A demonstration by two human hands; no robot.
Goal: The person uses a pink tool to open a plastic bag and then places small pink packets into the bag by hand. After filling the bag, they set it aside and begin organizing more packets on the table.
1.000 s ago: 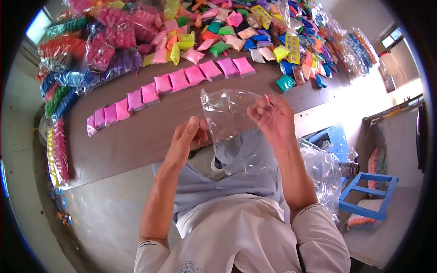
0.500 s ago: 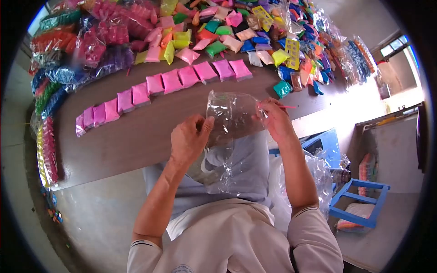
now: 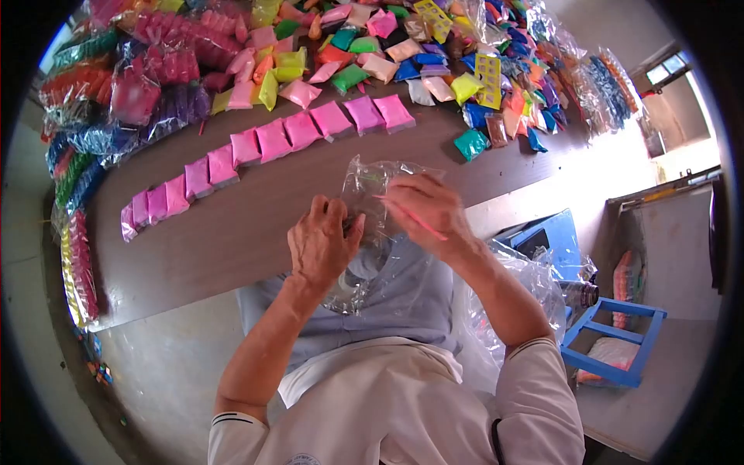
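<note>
A clear plastic bag (image 3: 403, 271) hangs over my lap, its upper part at the table's front edge. The fingers of my left hand (image 3: 319, 242) are closed on the bag's left side. My right hand (image 3: 426, 208) lies over the upper right of the bag, fingers curled, with a thin pink stick (image 3: 418, 218) held in it. Whether those fingers also pinch the film is hidden. Beyond my hands, a slanting row of pink and purple packets (image 3: 298, 130) lies side by side on the brown table (image 3: 256, 225).
Small packets in many colours (image 3: 364, 58) are heaped along the far side. Bundles of bagged packets (image 3: 155, 85) are stacked at the left. Yellow moulded trays (image 3: 488, 81) lie among the heap. To my right are crumpled clear plastic (image 3: 523, 287) and a blue frame (image 3: 612, 341).
My right hand has moved left across the bag towards my left hand, bringing the pink stick along. The bag has become narrower and more crumpled. The view has shifted slightly.
</note>
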